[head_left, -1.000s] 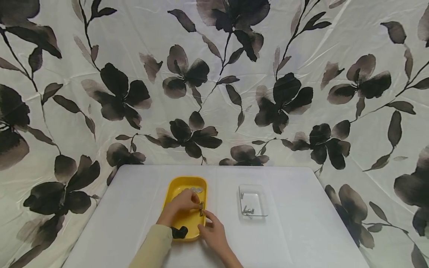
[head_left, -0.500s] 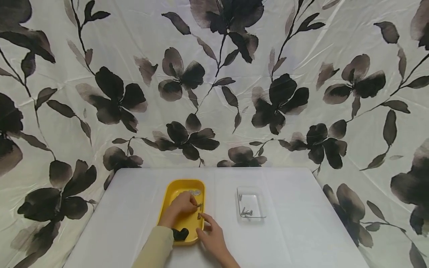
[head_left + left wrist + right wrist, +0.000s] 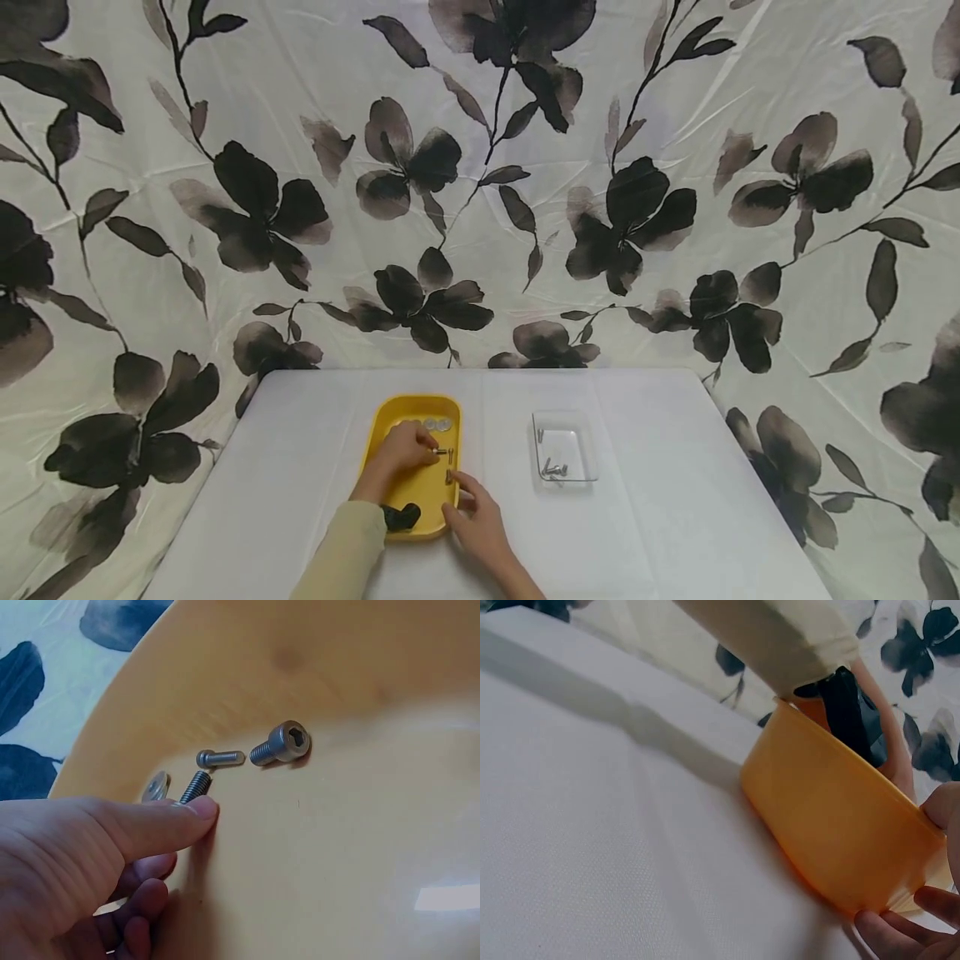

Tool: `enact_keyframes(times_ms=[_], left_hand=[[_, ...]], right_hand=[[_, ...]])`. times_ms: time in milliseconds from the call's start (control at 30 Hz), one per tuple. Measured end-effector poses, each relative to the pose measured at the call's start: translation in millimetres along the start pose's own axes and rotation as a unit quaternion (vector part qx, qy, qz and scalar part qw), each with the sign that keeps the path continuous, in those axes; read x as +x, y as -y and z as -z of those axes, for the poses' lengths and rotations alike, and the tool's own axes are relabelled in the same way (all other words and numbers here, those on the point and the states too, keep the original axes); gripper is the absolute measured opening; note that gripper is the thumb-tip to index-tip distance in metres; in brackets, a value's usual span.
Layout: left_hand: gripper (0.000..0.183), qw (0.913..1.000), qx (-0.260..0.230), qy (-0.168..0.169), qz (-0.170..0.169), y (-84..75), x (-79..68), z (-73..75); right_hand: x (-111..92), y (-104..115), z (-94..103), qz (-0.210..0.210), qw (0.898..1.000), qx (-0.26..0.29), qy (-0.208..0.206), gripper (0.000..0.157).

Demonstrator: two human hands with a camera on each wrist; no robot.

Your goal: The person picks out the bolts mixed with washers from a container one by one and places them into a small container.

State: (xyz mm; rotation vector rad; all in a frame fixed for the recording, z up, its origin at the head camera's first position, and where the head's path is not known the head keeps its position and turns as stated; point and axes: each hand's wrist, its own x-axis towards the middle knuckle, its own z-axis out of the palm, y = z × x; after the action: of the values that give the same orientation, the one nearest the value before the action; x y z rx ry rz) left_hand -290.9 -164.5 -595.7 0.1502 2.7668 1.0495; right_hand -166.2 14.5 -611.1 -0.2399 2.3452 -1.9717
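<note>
Pinching between thumb and fingers of the left hand [image 3: 402,447]: one bolt [image 3: 442,452], threads bared past the thumb, pointing to three o'clock in the head view. Holding it over the yellow tray [image 3: 429,500], towards that tray's two o'clock. Cannot tell its head's shape, hidden by the thumb, nor whether touching the thin bolt [image 3: 223,758] just beside it. Showing next to that, at the tray's three o'clock, a thick bolt [image 3: 283,744], nearly end to end with the thin one. Bearing also two washers [image 3: 437,424] at one o'clock.

Gripping the tray's edge at four o'clock with the right hand [image 3: 480,523]: fingers spread apart, thumb at the rim, lower fingertips against the outer wall. Showing a black piece [image 3: 402,517] at six o'clock, by the sleeve [image 3: 345,542].

Seeing, well apart at three o'clock from the tray, a clear box [image 3: 576,442] on the white table [image 3: 660,483], holding bolts [image 3: 555,472] towards seven and another at ten.
</note>
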Motion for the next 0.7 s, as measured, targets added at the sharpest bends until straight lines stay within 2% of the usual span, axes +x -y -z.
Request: enact_keyframes(times_ms=[233,367,567,700], left_hand=[[0.013,0.9996,-0.003,-0.028,-0.008,4.5,-0.8,-3.6],[0.012,0.9997,-0.007,-0.025,0.002,4.9,1.2,-2.3],[0.013,0.9992,-0.004,-0.037,-0.013,1.4,1.5,3.2],[0.014,0.9994,-0.004,-0.034,0.000,-2.7,0.9,7.1]], right_hand=[[-0.7,-2.8,-0.9,-0.013,1.000,-0.014,-0.001,0.049],[1.0,-3.0,-0.1,-0.012,1.000,-0.012,0.000,0.048],[3.3,-5.6,1.0,-0.002,1.000,-0.012,-0.006,0.049],[3.0,-5.9,2.1,-0.004,1.000,-0.002,0.002,0.049]])
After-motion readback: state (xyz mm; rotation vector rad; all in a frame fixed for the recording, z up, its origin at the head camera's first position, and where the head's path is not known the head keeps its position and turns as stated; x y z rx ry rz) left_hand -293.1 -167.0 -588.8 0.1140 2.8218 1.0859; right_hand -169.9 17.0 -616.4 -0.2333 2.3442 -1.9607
